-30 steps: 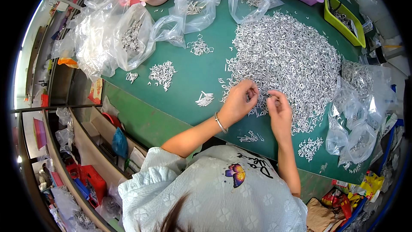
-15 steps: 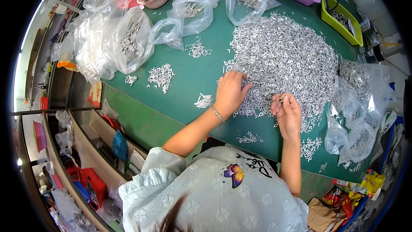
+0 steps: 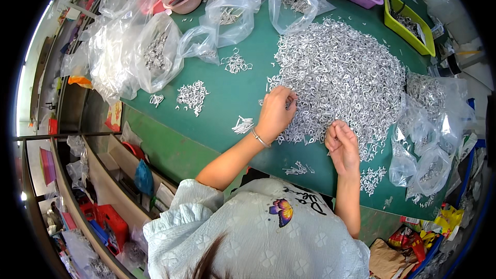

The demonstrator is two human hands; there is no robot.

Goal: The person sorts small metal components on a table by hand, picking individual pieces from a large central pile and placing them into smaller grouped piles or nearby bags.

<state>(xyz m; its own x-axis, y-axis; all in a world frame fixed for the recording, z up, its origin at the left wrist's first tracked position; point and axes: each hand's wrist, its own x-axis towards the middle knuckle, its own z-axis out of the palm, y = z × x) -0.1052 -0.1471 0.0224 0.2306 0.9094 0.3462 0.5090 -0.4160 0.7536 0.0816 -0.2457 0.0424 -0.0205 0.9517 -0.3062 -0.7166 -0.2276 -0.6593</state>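
Slim silver metal sticks lie on the green table at eight o'clock from your left hand, likely apart to stay unmixed. That hand's grip looks narrow beside the broad heap of small silver metal loops, two o'clock; your right hand is curled at the heap's six. Whether either grips a piece, one cannot tell.

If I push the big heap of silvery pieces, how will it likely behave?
The heap will likely spread rather than move as one block, since its pieces look loose. Some may snag together, as many look looped or curved. Pieces pushed off its edge would probably slide over the smooth-looking green tabletop.
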